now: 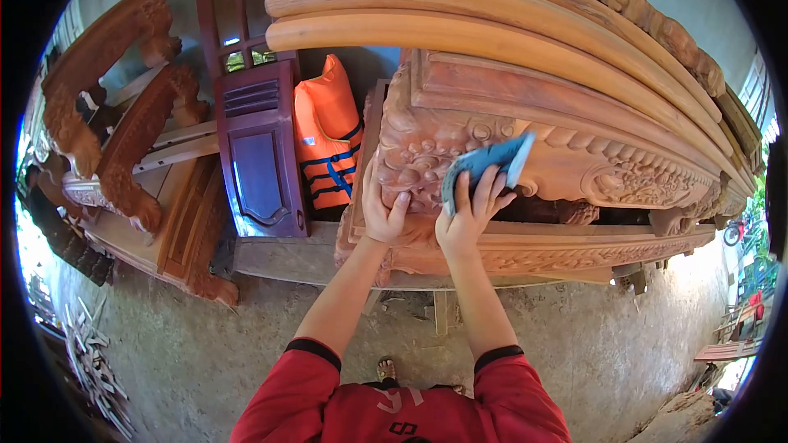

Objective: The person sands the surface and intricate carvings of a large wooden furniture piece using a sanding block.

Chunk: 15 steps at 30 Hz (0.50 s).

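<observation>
A large carved reddish-brown wooden furniture piece (492,86) lies in front of me, with raised scrolls and knobs at its left end. My left hand (386,212) grips that left end, thumb on the carved face and fingers along the edge, partly hidden. In my right hand (472,217) is a folded blue-grey sheet of sandpaper (491,162). Fingers are bent over the sandpaper, which lies over the carving and partly hides it. Its upper right corner sticks up. A second carved rail (533,256) runs below, with a dark gap between.
Long smooth curved timbers (460,0) are stacked behind the carved piece. To the left are an orange life vest (328,119), a dark red door panel (261,164) and carved furniture frames (135,148). Wood scraps (92,361) lie on the concrete floor (246,353).
</observation>
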{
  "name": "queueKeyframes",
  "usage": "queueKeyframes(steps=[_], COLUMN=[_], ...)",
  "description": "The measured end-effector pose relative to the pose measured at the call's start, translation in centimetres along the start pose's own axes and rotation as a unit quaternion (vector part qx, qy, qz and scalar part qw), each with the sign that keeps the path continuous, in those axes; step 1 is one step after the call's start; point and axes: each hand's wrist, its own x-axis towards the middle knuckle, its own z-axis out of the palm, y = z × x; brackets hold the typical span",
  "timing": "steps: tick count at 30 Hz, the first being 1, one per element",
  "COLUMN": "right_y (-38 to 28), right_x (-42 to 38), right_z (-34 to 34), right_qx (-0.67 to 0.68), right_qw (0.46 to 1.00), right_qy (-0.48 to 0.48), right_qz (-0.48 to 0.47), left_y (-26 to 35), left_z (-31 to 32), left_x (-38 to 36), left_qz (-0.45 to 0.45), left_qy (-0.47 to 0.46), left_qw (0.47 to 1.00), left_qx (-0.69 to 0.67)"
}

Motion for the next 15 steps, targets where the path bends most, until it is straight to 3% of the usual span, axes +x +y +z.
queueKeyframes(steps=[2, 4, 13, 15], right_y=[-0.2, -0.7, 0.0, 0.3], right_x=[-4.4, -7.6, -6.2, -9.8], right_z=[0.3, 0.1, -0.5, -0.7], right_qx=[0.007, -0.037, -0.040, -0.051], right_qw=[1.000, 0.992, 0.992, 0.976], right_qy=[-0.019, -0.108, -0.095, -0.202], right_qz=[0.013, -0.048, -0.079, -0.058], left_y=[0.4, 0.5, 0.9, 0.8], left_z=[-0.3, -0.3, -0.3, -0.3], left_x=[0.4, 0.5, 0.7, 0.7], left_qz=[0.016, 0.031, 0.032, 0.035], left_qy=[-0.005, -0.018, -0.011, -0.015], left_qw=[1.000, 0.999, 0.998, 0.998], left_qx=[0.025, 0.040, 0.052, 0.044])
